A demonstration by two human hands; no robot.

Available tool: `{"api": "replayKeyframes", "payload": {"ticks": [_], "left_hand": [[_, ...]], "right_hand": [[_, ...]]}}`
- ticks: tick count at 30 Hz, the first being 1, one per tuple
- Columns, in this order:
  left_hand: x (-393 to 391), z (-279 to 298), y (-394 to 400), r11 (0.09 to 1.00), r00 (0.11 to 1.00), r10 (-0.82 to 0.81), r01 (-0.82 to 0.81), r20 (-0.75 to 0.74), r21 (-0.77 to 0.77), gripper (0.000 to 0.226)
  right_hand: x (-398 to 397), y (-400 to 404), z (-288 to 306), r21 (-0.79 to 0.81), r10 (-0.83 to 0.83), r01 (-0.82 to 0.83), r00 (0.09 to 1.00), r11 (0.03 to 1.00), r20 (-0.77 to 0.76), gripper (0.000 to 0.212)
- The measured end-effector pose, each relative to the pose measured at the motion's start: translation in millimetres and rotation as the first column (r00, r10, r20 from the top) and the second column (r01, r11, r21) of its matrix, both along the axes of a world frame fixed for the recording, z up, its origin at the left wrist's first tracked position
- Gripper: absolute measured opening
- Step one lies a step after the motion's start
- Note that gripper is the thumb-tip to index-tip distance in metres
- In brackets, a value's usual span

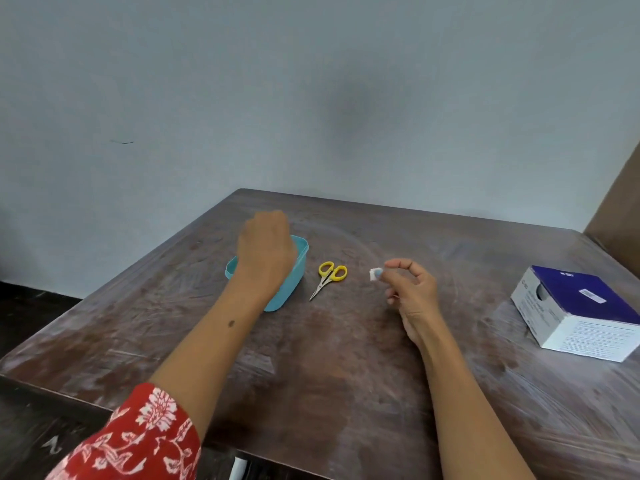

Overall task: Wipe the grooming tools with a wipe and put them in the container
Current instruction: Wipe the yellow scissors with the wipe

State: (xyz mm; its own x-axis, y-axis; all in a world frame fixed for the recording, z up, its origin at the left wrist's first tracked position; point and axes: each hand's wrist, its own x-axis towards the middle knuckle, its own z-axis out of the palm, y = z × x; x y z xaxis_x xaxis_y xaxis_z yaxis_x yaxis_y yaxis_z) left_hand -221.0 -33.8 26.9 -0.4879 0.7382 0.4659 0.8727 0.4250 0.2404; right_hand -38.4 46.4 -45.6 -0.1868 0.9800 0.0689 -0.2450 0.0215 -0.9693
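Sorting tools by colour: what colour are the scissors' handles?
Yellow; the scissors show best in the head view, lying on the table.

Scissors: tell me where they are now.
In the head view, the yellow-handled scissors lie on the table, between the teal container and the right hand.

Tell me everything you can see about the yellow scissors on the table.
The scissors are small, with two yellow loop handles that look like plastic and slim pointed metal blades, closed together. They lie flat on the brown wooden table, handles toward the wall, tips pointing toward the person and slightly left. They sit between the teal container and the right hand, which pinches a small white wipe. Nothing touches them.
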Motion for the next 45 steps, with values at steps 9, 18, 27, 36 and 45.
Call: {"api": "replayKeyframes", "payload": {"ticks": [9, 18, 27, 36, 45], "left_hand": [[71.4, -53.0, 28.1, 0.951, 0.965, -0.255, 0.237, -0.067, -0.198, 0.016], [69.7, -69.9, 55.4, 0.959, 0.993, -0.12, 0.122, 0.022, -0.257, 0.033], [70.9, -67.6, 52.2, 0.95, 0.956, -0.289, 0.293, 0.05, -0.108, 0.026], [64.4, -71.1, 46.3, 0.797, 0.84, -0.539, 0.486, 0.06, 0.358, 0.021], [59.4, -77.3, 50.3, 0.719, 0.691, -0.66, 0.468, 0.294, 0.513, 0.025]], "right_hand": [[3.5, 0.1, 4.2, -0.159, 0.087, -0.141, 0.948, 0.977, -0.305, 0.015], [-3.9, 4.0, -0.6, -0.081, -0.039, 0.02, 0.971, 0.997, -0.234, 0.008], [-10.2, 12.3, -11.7, -0.017, -0.199, 0.198, 0.979, 0.98, -0.052, 0.011], [-11.0, 6.8, -5.6, -0.096, -0.218, 0.204, 0.959, 0.974, -0.181, 0.011], [-10.7, 4.6, -3.8, -0.105, -0.176, 0.152, 0.943, 0.983, -0.281, 0.016]]}}
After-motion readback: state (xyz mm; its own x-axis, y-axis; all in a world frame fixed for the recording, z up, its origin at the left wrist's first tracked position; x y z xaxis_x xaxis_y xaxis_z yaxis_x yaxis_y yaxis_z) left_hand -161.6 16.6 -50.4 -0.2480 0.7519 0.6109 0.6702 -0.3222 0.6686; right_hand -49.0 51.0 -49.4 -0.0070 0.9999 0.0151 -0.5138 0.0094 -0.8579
